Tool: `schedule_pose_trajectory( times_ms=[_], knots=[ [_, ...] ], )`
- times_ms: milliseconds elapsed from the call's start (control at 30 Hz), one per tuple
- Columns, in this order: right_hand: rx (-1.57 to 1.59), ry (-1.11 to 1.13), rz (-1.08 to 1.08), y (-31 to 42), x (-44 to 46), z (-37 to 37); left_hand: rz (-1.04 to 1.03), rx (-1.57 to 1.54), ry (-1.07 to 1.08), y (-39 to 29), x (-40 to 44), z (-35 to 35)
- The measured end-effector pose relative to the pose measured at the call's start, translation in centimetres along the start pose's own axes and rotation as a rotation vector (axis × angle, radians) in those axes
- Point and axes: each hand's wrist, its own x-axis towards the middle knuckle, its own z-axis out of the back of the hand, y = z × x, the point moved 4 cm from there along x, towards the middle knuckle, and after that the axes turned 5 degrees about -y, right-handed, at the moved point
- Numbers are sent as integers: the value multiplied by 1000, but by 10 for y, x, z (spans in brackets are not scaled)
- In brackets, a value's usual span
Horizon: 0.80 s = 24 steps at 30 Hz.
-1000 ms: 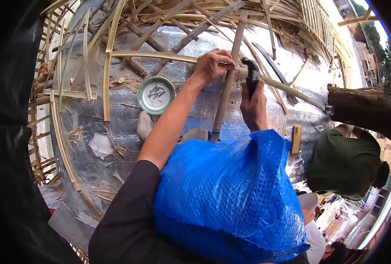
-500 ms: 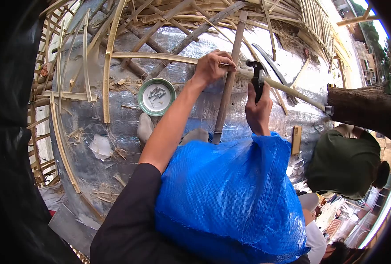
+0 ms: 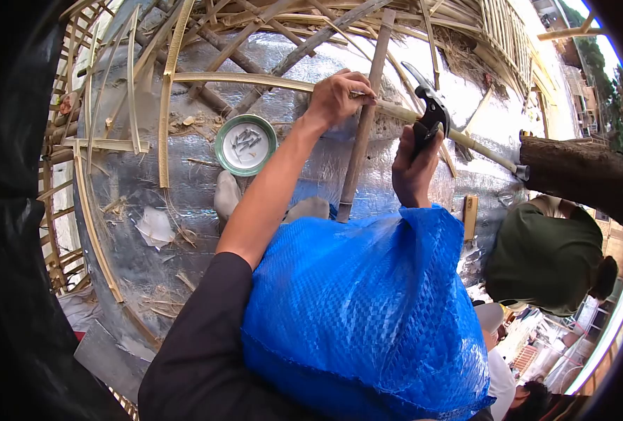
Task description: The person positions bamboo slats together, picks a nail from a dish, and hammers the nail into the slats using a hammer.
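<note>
My left hand (image 3: 338, 98) is closed at the crossing of a long bamboo pole (image 3: 483, 149) and an upright wooden stick (image 3: 362, 151). Its fingertips pinch a thin, nail-like piece, mostly hidden by the fingers. Just right of that crossing, my right hand (image 3: 416, 168) grips a black-headed hammer (image 3: 434, 112), raised near the pole and apart from the left hand. Beyond the hammer shows part of a curved metal blade (image 3: 414, 72). On the foil-covered floor, a green-rimmed white bowl (image 3: 270, 157) holds several small grey nails (image 3: 247, 143).
Blue woven plastic sheeting (image 3: 360, 302) covers my lap. A person in a dark green top (image 3: 546, 252) crouches at the right, near a thick log (image 3: 571, 168). Bamboo strips (image 3: 167, 133) and latticework (image 3: 283, 59) lie at the left and far side. A small wooden block (image 3: 471, 217) lies at the right.
My right hand has turned the hammer, and its head has swung to the right, away from the left hand. The left hand keeps its place at the crossing.
</note>
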Motion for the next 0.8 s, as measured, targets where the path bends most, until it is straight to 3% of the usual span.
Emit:
schedule_pose_trajectory(
  times_ms=[100,233,267,333,467,567,633,800],
  knots=[
    [-95,290,-88,-9,7,-15,12,6,8,0,0,-1],
    [-32,57,-90,12,3,3,15,-20,-2,-2,2,2],
    [-16,-63,91,12,2,6,23,-11,18,-2,0,1],
    [-15,-96,180,4,-2,1,24,-5,18,-2,0,2],
    [-24,199,-5,-15,1,-19,31,-1,1,2,0,0],
    [-47,148,-182,-4,6,-7,31,-5,20,2,0,-1],
    [-30,67,-172,-7,8,-2,18,11,54,-3,-2,2],
    [27,125,-175,-18,5,-9,-29,31,40,-5,-2,2]
  ],
)
